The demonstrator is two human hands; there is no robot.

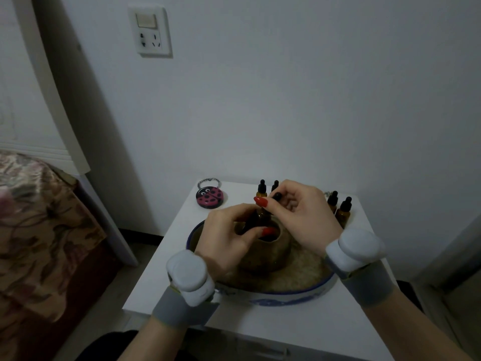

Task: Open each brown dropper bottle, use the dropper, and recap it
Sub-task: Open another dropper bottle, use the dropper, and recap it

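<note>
The brown dropper bottle point(261, 217) in work sits tilted just above the mouth of the clay pot point(265, 252), which serves as the landmark here. It looks like small, light glass: stiff, smooth and breakable, so it probably wants a firm wrap round the body rather than a pinch at the narrow neck. The left hand point(226, 243) does this, fingers curled closed round the bottle's lower half, directly over the pot's left side. The right hand point(299, 212), above and just behind the pot, is closed in a fingertip pinch on the black dropper cap point(277, 196) at the bottle's top (whether the cap is threaded on or already lifted off cannot be told, since the fingers hide the joint). The rubber bulb is soft and will give under pressure, so the harder collar below it is likely the better place to twist from.

Behind the pot, partly hidden by the right hand, stand two capped bottles point(261, 190); to the pot's right rear, two more bottles point(343, 208) stand close together. The pot sits in a blue-rimmed basin point(286, 291) with pale grain around it. Left-rear of the pot lies a ladybird tin point(209, 198) on the white surface point(182, 277). Both wrists carry grey bands with white blocks.
</note>
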